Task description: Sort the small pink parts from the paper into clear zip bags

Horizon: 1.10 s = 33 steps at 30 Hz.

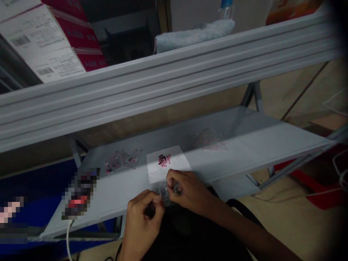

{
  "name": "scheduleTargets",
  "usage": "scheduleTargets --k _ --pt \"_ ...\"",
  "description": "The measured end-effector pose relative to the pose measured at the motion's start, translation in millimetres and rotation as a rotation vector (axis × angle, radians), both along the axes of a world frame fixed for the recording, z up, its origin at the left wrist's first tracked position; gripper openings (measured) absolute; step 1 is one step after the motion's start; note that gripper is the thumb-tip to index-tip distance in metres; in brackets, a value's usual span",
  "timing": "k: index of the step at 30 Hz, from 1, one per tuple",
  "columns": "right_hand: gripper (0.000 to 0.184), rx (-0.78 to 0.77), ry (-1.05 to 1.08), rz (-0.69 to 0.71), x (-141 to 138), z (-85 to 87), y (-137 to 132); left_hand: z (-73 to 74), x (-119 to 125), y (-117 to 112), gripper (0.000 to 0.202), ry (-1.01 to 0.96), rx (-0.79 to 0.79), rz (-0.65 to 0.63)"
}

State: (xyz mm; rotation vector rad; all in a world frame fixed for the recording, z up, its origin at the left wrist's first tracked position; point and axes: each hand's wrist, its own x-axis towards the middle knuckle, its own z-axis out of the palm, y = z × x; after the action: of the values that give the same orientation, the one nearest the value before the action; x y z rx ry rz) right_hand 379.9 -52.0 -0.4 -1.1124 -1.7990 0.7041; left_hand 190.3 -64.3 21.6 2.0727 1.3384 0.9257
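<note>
A small clear plastic bag [164, 194] is between my two hands at the table's near edge. My left hand [143, 217] pinches its left side with thumb and finger. On the other side my right hand [190, 190] has its fingers curled and closed at the bag's edge. Just beyond them lies a white sheet of paper [156, 173], bearing a small heap of pink and dark pieces [164, 160], like pills or beads. Several clear bags with pink pieces [119, 161] rest left of the paper. To its right is a pile of flat clear bags [210, 139].
A phone-like object [81, 195], blurred out, lies at the table's left end with a white cable [68, 239]. Above the table runs a grey ridged shelf [163, 79], holding stacked white-and-magenta boxes [54, 43] and a light blue towel [194, 36]. Something red [323, 185] is at right.
</note>
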Motion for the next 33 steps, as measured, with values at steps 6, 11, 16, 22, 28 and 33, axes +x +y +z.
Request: scheduleTargets --k 6,11,16,22,28,33 --pt "0.006 -0.051 0.369 0.093 8.6 6.2 4.1 -20.0 -0.9 20.3 0.052 -0.523 -0.192 0.088" --pt "0.014 0.006 0.42 0.112 15.7 2.4 16.2 -29.9 2.0 28.7 0.064 -0.8 -0.611 -0.149" --pt "0.02 -0.054 0.573 0.168 18.6 -7.4 25.5 -29.9 7.2 25.2 0.061 -0.842 -0.68 -0.087" --pt "0.026 -0.186 0.717 0.209 19.0 -11.1 26.0 -28.2 9.5 27.2 0.057 -0.836 -0.666 -0.104" --pt "0.023 -0.208 0.654 0.07 29.3 -28.7 53.9 -27.2 6.8 49.5 0.057 -0.821 -0.489 -0.036" --pt "0.037 -0.319 0.586 -0.011 31.1 -42.1 87.4 -35.4 0.5 82.8 0.05 -0.633 -0.169 0.154"
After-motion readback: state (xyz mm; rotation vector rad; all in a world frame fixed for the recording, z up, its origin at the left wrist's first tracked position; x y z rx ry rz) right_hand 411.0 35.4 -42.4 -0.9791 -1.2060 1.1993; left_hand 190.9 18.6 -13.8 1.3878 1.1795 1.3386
